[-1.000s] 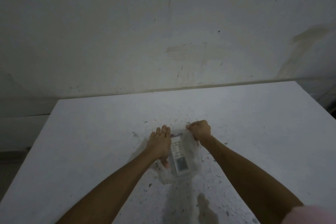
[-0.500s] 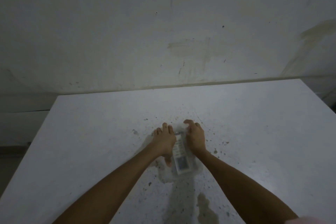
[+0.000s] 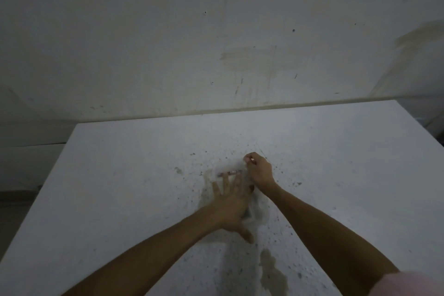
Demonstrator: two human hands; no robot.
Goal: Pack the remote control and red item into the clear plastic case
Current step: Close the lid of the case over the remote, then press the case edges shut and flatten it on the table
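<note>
Clear plastic case (image 3: pixel 260 211) lies mid-table, long axis running near-to-far; remote mostly hidden under our left hand (image 3: pixel 231 202), which presses flat w/ fingers spread. Red item (image 3: pixel 231 172) shows just past those fingertips. Right hand (image 3: pixel 260 169) pinches case's far corner. White table (image 3: pixel 120 175) has open room all around, edges well apart.

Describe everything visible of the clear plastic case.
The clear plastic case lies flat on the white table, thin, see-through and blurred. The left hand presses flat on it, hiding most of the contents; a reddish strip shows past the fingertips. The right hand pinches its far end.
</note>
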